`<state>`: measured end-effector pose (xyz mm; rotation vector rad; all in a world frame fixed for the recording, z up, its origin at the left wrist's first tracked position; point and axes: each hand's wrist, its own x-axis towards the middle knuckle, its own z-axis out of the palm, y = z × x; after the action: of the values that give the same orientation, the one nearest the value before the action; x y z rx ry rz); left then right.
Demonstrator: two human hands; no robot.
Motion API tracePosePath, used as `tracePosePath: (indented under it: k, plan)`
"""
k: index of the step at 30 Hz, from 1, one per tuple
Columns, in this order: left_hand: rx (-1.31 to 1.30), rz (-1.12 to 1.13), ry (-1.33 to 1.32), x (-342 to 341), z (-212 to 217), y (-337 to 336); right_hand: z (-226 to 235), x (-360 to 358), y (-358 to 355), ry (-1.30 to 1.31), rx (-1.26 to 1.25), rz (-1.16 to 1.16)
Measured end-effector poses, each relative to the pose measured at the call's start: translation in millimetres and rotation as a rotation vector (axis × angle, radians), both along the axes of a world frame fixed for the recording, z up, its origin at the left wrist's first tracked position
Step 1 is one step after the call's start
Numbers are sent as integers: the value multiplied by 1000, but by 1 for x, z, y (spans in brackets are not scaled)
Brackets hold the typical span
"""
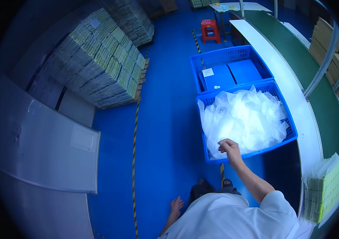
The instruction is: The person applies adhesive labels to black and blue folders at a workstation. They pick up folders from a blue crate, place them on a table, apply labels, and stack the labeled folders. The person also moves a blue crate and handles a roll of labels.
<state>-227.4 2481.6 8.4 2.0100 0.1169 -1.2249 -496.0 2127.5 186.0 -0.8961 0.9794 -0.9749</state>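
My right hand (228,147) reaches over the near rim of a blue plastic crate (273,147), at the front left of a heap of thin, white, translucent sheets or bags (249,115). Its fingers are curled together; whether a piece of the white material is between them is hidden. The heap fills the crate and rises above its rim in places. My left hand (176,204) hangs low beside my body, away from the crate, with its fingers loosely apart and nothing in it.
Behind stands a second blue crate (196,75) with blue panels inside. Along the right runs a green conveyor belt (296,65) with a white edge; a stack of yellow-green packs (324,193) sits there. A red stool (210,32) is farther back. Wrapped pallet stacks (101,59) stand left.
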Motion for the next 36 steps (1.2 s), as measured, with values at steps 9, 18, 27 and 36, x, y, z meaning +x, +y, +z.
tracePosePath:
  k: [9,18,27,36]
  plan:
    - [241,21,78,206,-45,-52,5,232,-118,-23,72,141]
    - [211,-110,-107,499,-16,-321,38,366,-226,254,54,312]
    - [33,-385,-7,507,-39,-633,-55,418,-419,286,140,107]
    - [63,-922,-241,530,5,-882,-38,408,-622,397,134,-113]
